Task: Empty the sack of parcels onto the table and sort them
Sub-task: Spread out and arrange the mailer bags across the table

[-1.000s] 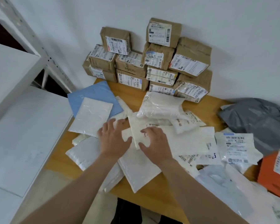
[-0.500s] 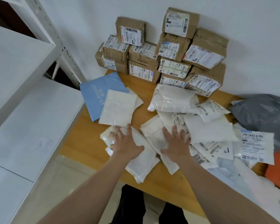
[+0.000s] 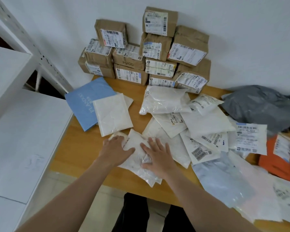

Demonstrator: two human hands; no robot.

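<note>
Both hands lie flat on one soft white parcel (image 3: 135, 139) at the near edge of the table (image 3: 84, 148). The left hand (image 3: 115, 150) has straight fingers and its thumb out. The right hand (image 3: 157, 156) has its fingers spread wide. Both press down and pinch nothing. The parcels look tipped out, so I think this is the sorting step. The next move likely calls for sliding or lifting this parcel to a pile of its own kind, with care, as the bags look slippery and overlap. Just past the left hand, a flat white parcel (image 3: 112, 116) lies on a blue parcel (image 3: 85, 104). Right of the right hand is a messy heap of white parcels (image 3: 206, 124), then an orange parcel (image 3: 274, 161) and a grey bag (image 3: 261, 106); I cannot tell if that is the sack. Far past both hands, brown boxes (image 3: 157, 52) are stacked against the white wall (image 3: 241, 30). A white shelf (image 3: 15, 123) stands left of the left hand.
</note>
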